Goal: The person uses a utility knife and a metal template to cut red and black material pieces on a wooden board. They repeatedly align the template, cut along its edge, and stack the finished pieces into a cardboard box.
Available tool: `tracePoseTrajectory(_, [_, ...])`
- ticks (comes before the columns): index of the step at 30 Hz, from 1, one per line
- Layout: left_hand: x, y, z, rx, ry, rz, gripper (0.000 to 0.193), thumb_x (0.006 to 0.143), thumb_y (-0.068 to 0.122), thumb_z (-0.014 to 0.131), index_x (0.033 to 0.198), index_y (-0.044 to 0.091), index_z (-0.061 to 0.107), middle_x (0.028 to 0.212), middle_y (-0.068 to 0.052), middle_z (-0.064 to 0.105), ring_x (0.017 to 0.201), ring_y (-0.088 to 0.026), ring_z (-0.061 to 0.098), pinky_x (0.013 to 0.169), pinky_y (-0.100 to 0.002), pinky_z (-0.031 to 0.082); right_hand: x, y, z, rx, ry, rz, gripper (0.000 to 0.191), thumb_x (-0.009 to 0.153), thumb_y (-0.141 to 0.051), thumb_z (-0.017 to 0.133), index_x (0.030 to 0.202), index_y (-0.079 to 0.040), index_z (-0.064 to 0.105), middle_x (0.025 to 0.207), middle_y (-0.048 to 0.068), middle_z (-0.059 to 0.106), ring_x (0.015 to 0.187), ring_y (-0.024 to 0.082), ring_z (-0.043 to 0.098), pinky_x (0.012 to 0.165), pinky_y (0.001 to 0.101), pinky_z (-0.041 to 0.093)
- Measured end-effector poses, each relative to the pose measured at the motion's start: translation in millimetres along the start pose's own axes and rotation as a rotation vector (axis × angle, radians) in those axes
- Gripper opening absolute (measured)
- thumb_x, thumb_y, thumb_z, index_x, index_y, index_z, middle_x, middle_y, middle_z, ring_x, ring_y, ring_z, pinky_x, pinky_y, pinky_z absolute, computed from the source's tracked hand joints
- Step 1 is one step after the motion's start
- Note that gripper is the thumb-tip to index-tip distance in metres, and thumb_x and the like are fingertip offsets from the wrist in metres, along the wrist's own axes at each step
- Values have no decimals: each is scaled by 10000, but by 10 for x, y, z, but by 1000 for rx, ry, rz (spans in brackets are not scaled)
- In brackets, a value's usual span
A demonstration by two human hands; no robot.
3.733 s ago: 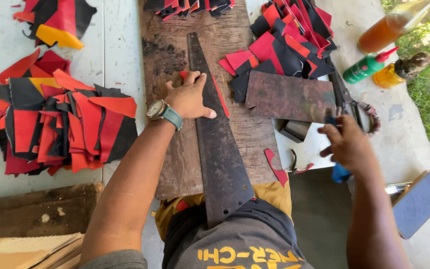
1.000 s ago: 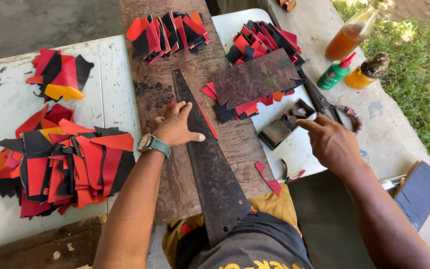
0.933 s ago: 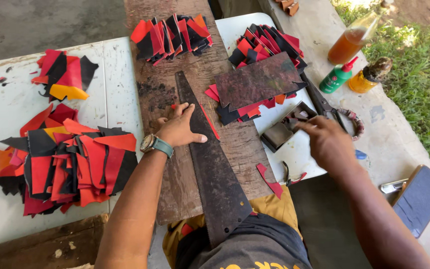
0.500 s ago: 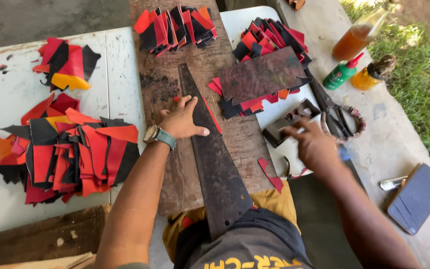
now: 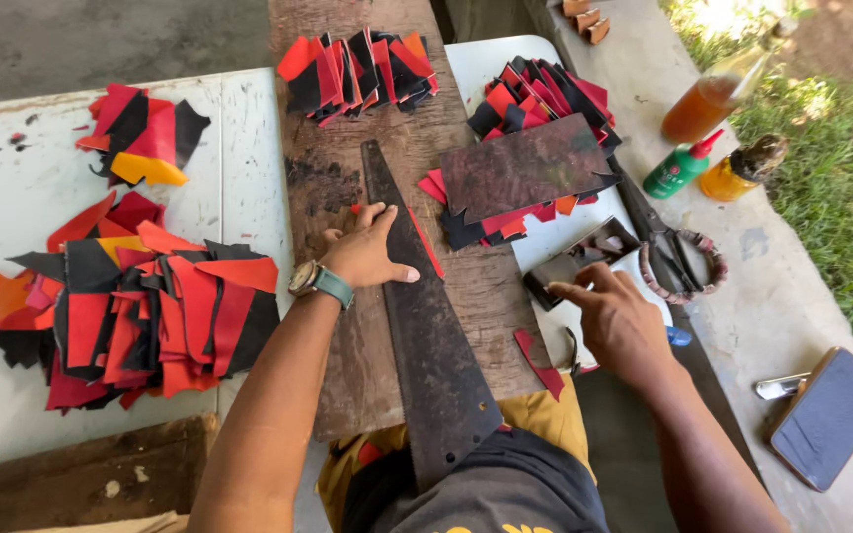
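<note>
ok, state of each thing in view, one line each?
left hand: flat, pressing on the blade
long dark blade: lying lengthwise on the plank
right hand: empty, fingers reaching toward the small dark block
small dark block: lying flat
scissors: closed
green bottle: capped

right hand (image 5: pixel 616 321) moved off scissors (image 5: pixel 665 247), now at small dark block (image 5: pixel 575 262).

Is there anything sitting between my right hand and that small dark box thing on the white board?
Nothing visible. The right hand hovers just below the small dark metal box on the white board, fingertips almost at its near edge. The scissors lie off to the side, not in between.
</note>
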State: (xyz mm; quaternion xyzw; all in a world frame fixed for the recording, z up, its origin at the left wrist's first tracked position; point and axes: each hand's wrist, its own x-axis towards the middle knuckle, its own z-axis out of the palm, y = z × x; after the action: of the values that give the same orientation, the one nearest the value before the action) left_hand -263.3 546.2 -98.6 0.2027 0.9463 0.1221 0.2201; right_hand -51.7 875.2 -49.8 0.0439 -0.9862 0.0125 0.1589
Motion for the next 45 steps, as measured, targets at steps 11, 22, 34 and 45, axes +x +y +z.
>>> tracePoseTrajectory(11, [36, 13, 9, -9, -15, -6, 1287, 656, 665, 829, 1645, 202, 148, 1721, -20, 105, 1523, -265, 279, 1156, -560, 249, 83, -68, -217, 58, -213, 76, 464, 855, -36, 602, 1165, -344, 758, 1065, -5, 681, 1009, 251, 667, 746, 405, 576])
tracePoseTrajectory(22, [46, 26, 10, -7, 11, -10, 1283, 637, 662, 840, 1635, 208, 174, 1711, -12, 129, 1527, -240, 266, 1158, -561, 238, 320, 377, -261, 357, -176, -289, 251, 915, -207, 683, 1154, -165, 750, 1045, 138, 735, 1076, 368, 652, 797, 461, 549])
tracePoseTrajectory(34, [38, 26, -4, 4, 34, 7, 1276, 644, 682, 830, 1635, 206, 184, 1708, -22, 137, 1536, -254, 240, 1152, -554, 239, 332, 548, -3, 241, -334, -77, 274, 885, -217, 659, 1123, -229, 796, 897, 96, 723, 847, 280, 691, 747, 425, 559])
tracePoseTrajectory(45, [18, 38, -21, 18, 50, 9, 1272, 654, 670, 839, 1630, 191, 180, 1701, -56, 135, 1552, -262, 219, 1160, -560, 232, 279, 484, 28, 182, -295, -24, 236, 924, -211, 636, 1115, -250, 770, 924, 72, 731, 845, 284, 692, 701, 426, 563])
